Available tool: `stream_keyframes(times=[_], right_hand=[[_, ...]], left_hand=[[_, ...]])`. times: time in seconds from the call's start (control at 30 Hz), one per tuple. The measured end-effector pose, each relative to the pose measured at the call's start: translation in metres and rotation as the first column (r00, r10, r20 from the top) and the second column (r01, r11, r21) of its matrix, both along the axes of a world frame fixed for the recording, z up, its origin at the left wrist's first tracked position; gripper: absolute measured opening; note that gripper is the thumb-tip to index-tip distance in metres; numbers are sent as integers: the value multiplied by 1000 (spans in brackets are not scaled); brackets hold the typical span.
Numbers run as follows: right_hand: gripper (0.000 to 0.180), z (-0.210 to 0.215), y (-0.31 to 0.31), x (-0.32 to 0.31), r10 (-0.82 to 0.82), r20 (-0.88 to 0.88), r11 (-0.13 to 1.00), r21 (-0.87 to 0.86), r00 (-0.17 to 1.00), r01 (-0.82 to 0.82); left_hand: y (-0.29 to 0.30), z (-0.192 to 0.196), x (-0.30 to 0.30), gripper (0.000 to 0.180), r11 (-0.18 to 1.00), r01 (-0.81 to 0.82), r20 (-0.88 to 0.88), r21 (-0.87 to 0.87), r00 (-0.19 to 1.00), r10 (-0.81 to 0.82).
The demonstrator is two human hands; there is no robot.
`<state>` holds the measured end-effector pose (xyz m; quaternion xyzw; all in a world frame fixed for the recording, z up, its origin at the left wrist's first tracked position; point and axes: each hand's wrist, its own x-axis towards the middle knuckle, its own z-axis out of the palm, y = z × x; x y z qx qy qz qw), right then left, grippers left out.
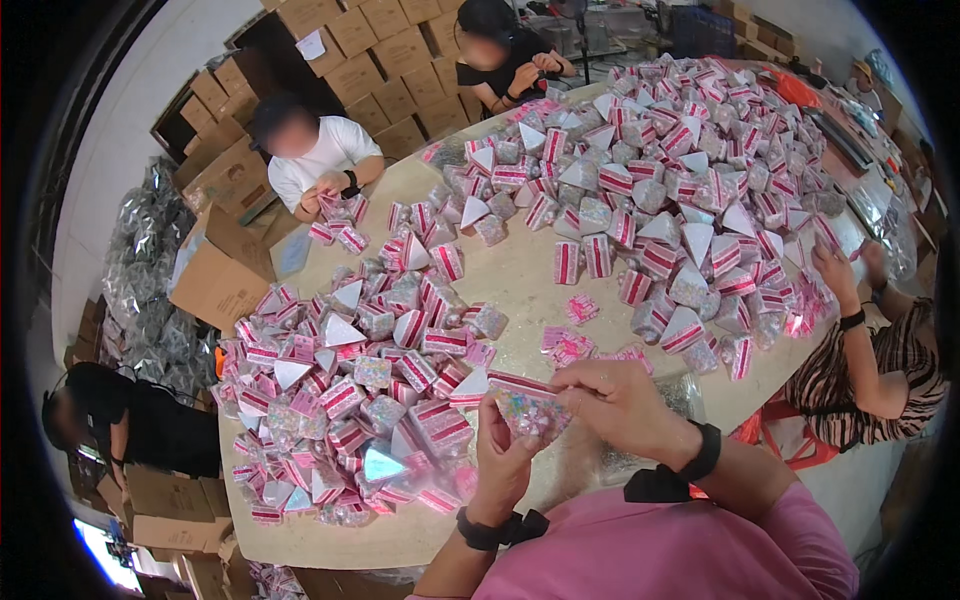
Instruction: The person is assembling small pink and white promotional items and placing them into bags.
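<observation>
Holding: a clear glitter-filled packet (530, 408) with a pink-striped top is gripped from below by the left hand (500, 465) | its top edge is pinched by the right hand (615, 400) | position: above the table's (520, 275) near edge, beside the pile of pink packets (350, 400).

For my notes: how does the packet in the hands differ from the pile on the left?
The packet is single and lifted, held by the left hand and right hand; the pile is many packets, lying untouched on the table. Both show pink-striped bands and clear glittery wrapping.
</observation>
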<state>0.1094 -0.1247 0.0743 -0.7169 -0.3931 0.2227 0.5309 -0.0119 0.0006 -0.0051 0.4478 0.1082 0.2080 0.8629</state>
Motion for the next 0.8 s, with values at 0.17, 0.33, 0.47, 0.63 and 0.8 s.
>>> stream_keyframes(times=[0.17, 0.33, 0.47, 0.63, 0.8], right_hand=[[19, -16, 12, -11, -63, -95, 991, 115, 994, 73], [19, -13, 12, -9, 29, -205, 994, 108, 978, -7], [21, -22, 12, -10, 63, -323, 991, 129, 944, -22], [20, -17, 10, -14, 94, -348, 983, 181, 933, -31], [20, -27, 11, -19, 91, -301, 979, 201, 949, -30]], left_hand=[[-10, 8, 4, 75, 999, 34, -32, -34, 999, -35], [-5, -1, 0, 76, 997, 31, -78, 72, 997, -26], [-3, -4, -1, 79, 989, 38, -114, 140, 993, -22], [-2, -9, -4, 79, 975, -1, -100, 220, 995, 24], [-8, -13, -6, 78, 982, -73, -85, 176, 992, 89]])
